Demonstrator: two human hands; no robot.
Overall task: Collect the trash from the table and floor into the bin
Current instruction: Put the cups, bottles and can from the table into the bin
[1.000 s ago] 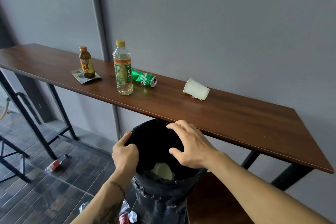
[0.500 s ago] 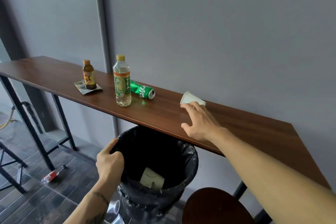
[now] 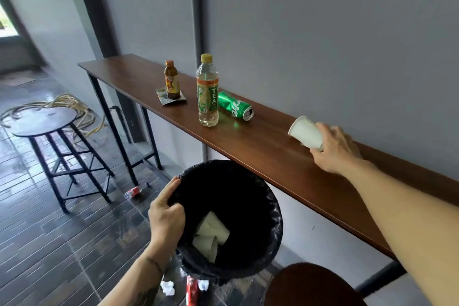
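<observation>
The right hand (image 3: 335, 150) has its fingers wrapped around a white paper cup (image 3: 306, 132). The cup is tipped on its side, just over the long brown table (image 3: 273, 156), near the wall. The left hand (image 3: 166, 216) is clenched on the rim of the black bin (image 3: 268, 218), with the thumb along the edge of the black bag. The bin sits just below the front edge of the table. Inside it lie 2 crushed paper cups (image 3: 211, 233).

More trash is on the table. A tall tea bottle (image 3: 207, 90) stands up straight. A green can (image 3: 235, 105) lies on its side just beside it. A small brown bottle (image 3: 172, 80) stands on a flat wrapper (image 3: 171, 99).

On the dark floor, a small plastic bottle (image 3: 135, 191) lies near the legs of a round stool (image 3: 44, 120). A red can (image 3: 192, 290) and balls of white paper (image 3: 168, 287) lie by the foot of the bin.
</observation>
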